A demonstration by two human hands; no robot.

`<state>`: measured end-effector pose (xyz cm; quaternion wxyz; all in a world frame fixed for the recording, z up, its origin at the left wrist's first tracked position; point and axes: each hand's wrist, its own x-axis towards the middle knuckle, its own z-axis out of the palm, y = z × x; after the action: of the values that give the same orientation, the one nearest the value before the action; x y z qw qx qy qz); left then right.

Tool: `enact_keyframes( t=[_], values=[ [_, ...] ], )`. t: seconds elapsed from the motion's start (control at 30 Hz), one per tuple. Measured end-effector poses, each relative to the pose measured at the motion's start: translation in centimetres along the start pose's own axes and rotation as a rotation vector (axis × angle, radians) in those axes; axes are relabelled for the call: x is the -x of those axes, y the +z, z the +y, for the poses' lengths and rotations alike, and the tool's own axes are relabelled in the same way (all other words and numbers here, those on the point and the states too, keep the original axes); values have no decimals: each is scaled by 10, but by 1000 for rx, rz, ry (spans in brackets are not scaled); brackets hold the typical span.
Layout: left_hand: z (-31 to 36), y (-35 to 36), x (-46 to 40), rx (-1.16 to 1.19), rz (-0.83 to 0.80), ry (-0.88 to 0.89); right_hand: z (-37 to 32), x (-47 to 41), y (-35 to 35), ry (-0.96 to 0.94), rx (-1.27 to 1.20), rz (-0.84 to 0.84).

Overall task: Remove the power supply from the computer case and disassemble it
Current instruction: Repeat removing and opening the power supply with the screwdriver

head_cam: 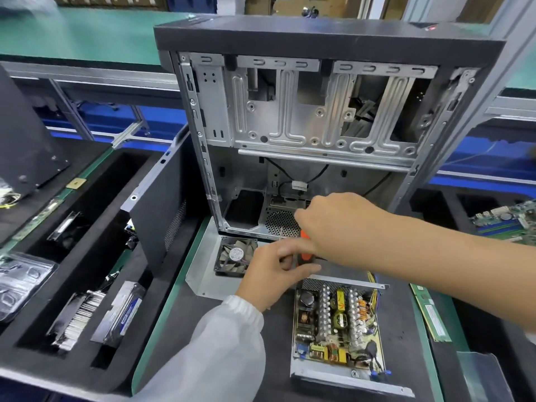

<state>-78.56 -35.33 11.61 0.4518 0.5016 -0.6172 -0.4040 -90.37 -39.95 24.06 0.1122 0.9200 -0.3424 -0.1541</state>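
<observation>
The computer case (319, 111) stands tall and gutted on the table (185, 329), its metal frame bare inside apart from a few black cables. In front of it lies the power supply (338, 329) — out of the case and already opened, circuit board, coils and capacitors facing up in the lower shell. To its left rests the lid panel (208, 274) with the fan (235, 256) mounted in it, touching the foot of the case.

That open tray looks light but stiff, sheet-metal edges likely sharp. I'd take it by the side walls and keep fingers off the board — those tall capacitors and heat-sink fins look fragile.

Now the hands, both meeting just above the far end of the supply. The right hand (339, 224) reaches across, its grip clenched round the orange screwdriver (306, 250), the shaft poking out towards the case. The left hand (275, 271), white sleeve behind it, has fingers curled in close under the handle — whether it pinches the tool or something small, I can't tell.
</observation>
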Motion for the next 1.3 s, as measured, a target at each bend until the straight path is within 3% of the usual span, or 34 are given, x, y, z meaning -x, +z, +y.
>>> enact_keyframes(
  t=[0.07, 0.23, 0.3, 0.43, 0.5, 0.7, 0.83, 0.97, 1.17, 1.3],
  values=[
    [2, -3, 0, -9, -6, 3, -5, -4, 6, -20, 57, -5],
    [3, -7, -4, 35, -55, -49, 10, 3, 4, -252, -260, -152],
    [1, -7, -5, 59, -49, -79, 11, 4, 0, -249, -346, -157],
    [0, -8, -3, 46, -75, -62, -6, -3, 0, -36, 16, 83],
    [-2, -10, -2, 61, -74, -42, -10, -6, 4, -51, 89, 89],
    [-2, -12, -4, 76, -58, -112, 3, 3, 0, -232, -204, -29],
    [2, -11, -4, 37, -98, -90, -8, -1, -1, -89, -37, 82],
    [-2, -11, -4, 35, -75, -61, -13, -4, 4, -115, 70, 77],
    [-3, -12, -1, 58, -66, -90, -1, 9, -2, -266, -252, 17],
    [-3, -14, -2, -10, -113, -82, -14, 0, -2, -62, 83, 119]
  ],
)
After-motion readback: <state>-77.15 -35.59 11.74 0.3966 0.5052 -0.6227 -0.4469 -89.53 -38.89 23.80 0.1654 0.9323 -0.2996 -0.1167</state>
